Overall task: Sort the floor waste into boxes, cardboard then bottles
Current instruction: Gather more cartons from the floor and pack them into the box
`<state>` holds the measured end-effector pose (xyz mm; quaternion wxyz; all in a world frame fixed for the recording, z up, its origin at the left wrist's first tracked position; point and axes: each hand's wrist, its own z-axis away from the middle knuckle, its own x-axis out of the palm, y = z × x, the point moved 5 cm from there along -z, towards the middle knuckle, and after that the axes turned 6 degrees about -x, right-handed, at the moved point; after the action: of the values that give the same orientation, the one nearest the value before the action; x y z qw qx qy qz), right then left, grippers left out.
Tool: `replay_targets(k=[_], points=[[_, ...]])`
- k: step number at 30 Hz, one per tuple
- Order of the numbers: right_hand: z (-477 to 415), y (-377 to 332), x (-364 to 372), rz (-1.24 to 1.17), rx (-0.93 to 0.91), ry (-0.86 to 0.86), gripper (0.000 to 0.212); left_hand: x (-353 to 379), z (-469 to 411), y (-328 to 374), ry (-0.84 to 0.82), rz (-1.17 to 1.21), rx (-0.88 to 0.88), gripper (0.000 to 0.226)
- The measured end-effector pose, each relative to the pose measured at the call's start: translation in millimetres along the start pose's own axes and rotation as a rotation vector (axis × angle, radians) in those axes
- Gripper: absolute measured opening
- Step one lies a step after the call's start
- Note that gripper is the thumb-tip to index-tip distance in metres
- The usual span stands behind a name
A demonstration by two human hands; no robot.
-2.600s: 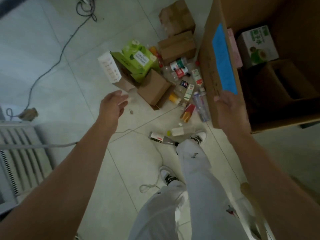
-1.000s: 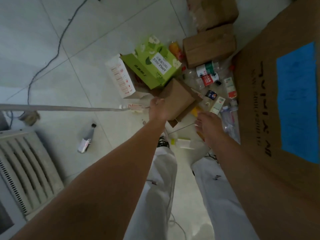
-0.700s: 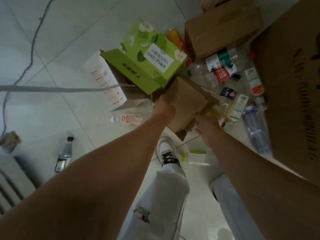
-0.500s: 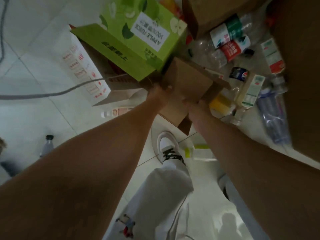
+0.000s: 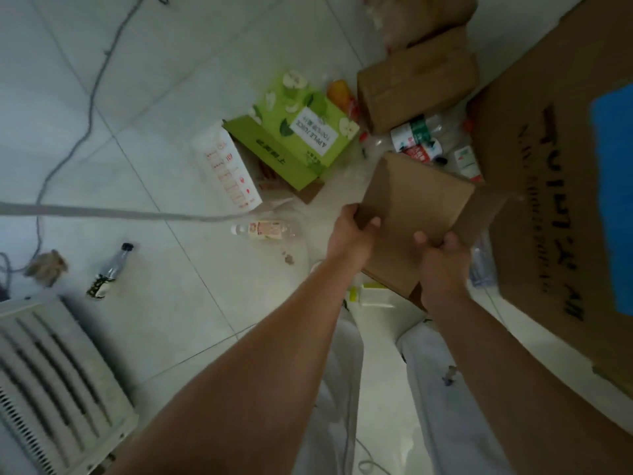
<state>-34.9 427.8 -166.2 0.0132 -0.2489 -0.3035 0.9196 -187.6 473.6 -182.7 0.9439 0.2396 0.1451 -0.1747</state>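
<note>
Beside a large brown cardboard carton (image 5: 534, 207), left hand (image 5: 349, 234) and right hand (image 5: 443, 265) clamp grips on a small brown cardboard box (image 5: 411, 200) near plastic bottles (image 5: 416, 133).

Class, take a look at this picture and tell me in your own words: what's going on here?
A person stands over mixed waste on a tiled floor, holding a small brown cardboard box in both hands. The left hand grips its left edge, the right hand its near edge. A green juice carton, more brown boxes and several plastic bottles lie on the floor beyond it. A large cardboard box with a blue label stands close on the right.
</note>
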Motion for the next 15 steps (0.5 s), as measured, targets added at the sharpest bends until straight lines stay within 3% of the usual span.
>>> replay_targets(k=[4,8,15], points=[[34,-95,-64,0.058,-0.173,0.029,0.015,-13,56,62,0.002,0.155,0.13,0.042],[52,-181,-119,0.047,-0.329,0.02,0.029,-24,104,140,-0.028,0.418,0.321,0.023],[65,-288,-239,-0.159,-0.537,0.122,0.02,-19,188,293,0.105,0.339,0.685,0.027]])
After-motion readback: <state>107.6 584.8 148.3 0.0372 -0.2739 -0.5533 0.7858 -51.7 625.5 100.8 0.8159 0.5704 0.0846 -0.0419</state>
